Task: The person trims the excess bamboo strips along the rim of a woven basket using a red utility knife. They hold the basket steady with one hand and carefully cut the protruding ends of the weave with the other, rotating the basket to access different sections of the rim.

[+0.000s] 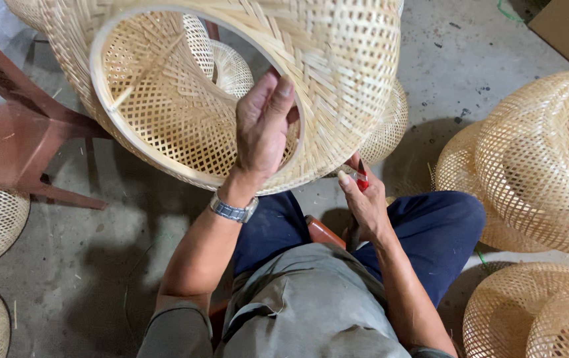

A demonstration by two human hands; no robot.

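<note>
Left hand [262, 129] grips the rim of a woven basket [245, 86], fingers hooked inside, held above the lap. Right hand [364, 202] is closed round a red-handled tool [361, 178] just beneath the basket. Grey concrete floor [457, 59], stained; more baskets [536, 159] at right, wooden stool [19, 126] at left.

Woven bamboo basket [337, 73] matt, openwork; wristwatch [233, 211] metal, shiny; floor [99, 252] rough concrete; chair [13, 132] wood.

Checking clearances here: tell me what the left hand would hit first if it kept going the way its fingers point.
Likely the woven basket itself: the left hand points up into the opening, fingertips already at the rim. Depth is hard to judge.
</note>
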